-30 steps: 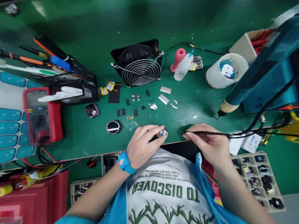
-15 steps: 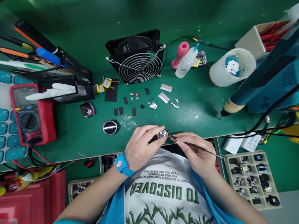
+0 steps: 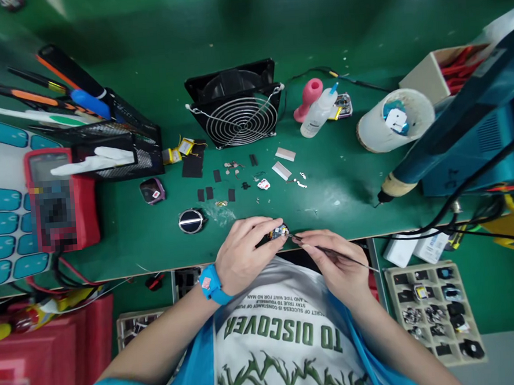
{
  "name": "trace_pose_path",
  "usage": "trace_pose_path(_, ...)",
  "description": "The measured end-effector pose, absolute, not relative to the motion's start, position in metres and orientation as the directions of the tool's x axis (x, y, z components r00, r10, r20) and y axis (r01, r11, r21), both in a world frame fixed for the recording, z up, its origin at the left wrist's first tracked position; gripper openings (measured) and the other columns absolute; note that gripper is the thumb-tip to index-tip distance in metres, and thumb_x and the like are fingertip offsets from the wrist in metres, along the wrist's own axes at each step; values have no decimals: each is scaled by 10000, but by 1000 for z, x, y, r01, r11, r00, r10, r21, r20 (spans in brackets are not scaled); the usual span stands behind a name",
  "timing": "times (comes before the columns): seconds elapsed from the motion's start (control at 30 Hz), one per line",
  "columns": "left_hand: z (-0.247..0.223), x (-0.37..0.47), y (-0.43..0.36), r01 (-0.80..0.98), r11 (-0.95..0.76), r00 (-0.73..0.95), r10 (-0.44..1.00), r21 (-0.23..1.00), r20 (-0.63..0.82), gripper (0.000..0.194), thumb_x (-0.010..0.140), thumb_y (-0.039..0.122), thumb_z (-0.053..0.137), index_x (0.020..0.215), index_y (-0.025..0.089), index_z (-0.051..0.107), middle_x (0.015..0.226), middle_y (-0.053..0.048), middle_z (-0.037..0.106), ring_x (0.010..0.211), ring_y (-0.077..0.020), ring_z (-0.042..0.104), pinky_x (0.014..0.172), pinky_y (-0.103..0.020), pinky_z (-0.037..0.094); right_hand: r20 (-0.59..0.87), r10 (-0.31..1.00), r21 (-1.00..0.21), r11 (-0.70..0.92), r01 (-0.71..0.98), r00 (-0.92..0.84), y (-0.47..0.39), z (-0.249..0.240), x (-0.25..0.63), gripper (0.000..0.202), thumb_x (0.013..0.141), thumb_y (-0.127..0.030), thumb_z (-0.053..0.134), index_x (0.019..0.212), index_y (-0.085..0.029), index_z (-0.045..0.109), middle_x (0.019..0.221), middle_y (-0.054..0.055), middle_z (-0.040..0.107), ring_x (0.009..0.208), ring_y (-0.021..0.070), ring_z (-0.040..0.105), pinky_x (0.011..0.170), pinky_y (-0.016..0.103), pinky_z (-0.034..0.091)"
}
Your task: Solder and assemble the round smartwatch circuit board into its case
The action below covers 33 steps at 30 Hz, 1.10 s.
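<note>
At the table's front edge my left hand (image 3: 246,248), with a blue watch on its wrist, grips a small round device (image 3: 278,232) whose inner parts show. My right hand (image 3: 337,260) is closed around thin dark tweezers (image 3: 330,251), their tip touching the device's right side. Beyond the hands, small black pads (image 3: 209,193), a red and white piece (image 3: 263,184) and two pale strips (image 3: 281,170) lie on the green table. A round watch part with a dark face (image 3: 191,221) rests left of my left hand.
A black fan (image 3: 238,109) stands at the back. Right of it are a clear bottle (image 3: 317,116), a white cup (image 3: 392,123) and a blue soldering tool (image 3: 436,129). A red multimeter (image 3: 86,209) and mesh holder (image 3: 147,147) stand left. A parts tray (image 3: 434,315) lies lower right.
The view has shifted slightly, so the things on the table appear a little lower. Both hands keep nearly the same place and hold.
</note>
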<state>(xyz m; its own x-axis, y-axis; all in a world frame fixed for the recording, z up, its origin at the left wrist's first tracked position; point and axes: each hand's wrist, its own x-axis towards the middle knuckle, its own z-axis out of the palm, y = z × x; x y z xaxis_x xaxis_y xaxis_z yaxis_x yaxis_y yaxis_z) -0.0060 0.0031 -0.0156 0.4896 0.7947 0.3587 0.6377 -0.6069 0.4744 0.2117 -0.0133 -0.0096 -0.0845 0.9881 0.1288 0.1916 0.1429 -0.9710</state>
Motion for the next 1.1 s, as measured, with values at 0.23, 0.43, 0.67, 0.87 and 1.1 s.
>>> trace_pose_path(0.23, -14, -6, 3, 640, -584, 478, 811, 498, 336, 164, 1020, 191, 637, 1118, 235, 762, 1249, -72, 763, 1150, -220, 670, 901, -372, 538, 98, 992, -982, 109, 156, -81, -14, -9, 211, 166, 934, -133, 699, 966, -262, 798, 958, 42, 827, 883, 202, 798, 808, 342, 674)
trace_pose_path(0.43, -12, -7, 2, 646, -595, 484, 804, 478, 346, 174, 1008, 159, 638, 1127, 219, 749, 1257, -77, 754, 1141, -235, 656, 901, -379, 547, -51, 997, -973, -35, 229, -64, 5, -5, 227, 229, 1025, -413, 589, 943, -218, 676, 844, 34, 783, 708, 181, 783, 670, 317, 671)
trace_pose_path(0.67, -13, -8, 0, 669, -626, 502, 778, 400, 378, 194, 1019, 156, 606, 1161, 199, 732, 1249, -93, 746, 1129, -241, 644, 896, -386, 549, -71, 975, -807, 69, 586, -212, 37, 11, 243, 485, 1056, -558, 402, 722, -232, 529, 537, -17, 575, 460, 136, 548, 490, 265, 408)
trace_pose_path(0.87, -12, -9, 0, 658, -642, 507, 764, 393, 400, 192, 1018, 160, 605, 1166, 206, 718, 1249, -91, 740, 1119, -244, 645, 882, -379, 543, 76, 988, -507, 156, 847, -136, 43, 16, 240, 362, 1029, -442, 461, 754, -218, 534, 670, 35, 584, 461, 150, 439, 505, 324, 147)
trace_pose_path(1.1, -8, -5, -8, 621, -543, 403, 840, 566, 364, 215, 1021, 282, 632, 1215, 198, 672, 1299, -109, 709, 1161, -252, 635, 945, -398, 530, 335, 866, -427, 491, 759, -371, 18, 13, 221, 309, 1095, -403, 424, 967, -194, 613, 814, 15, 648, 616, 126, 636, 588, 244, 444)
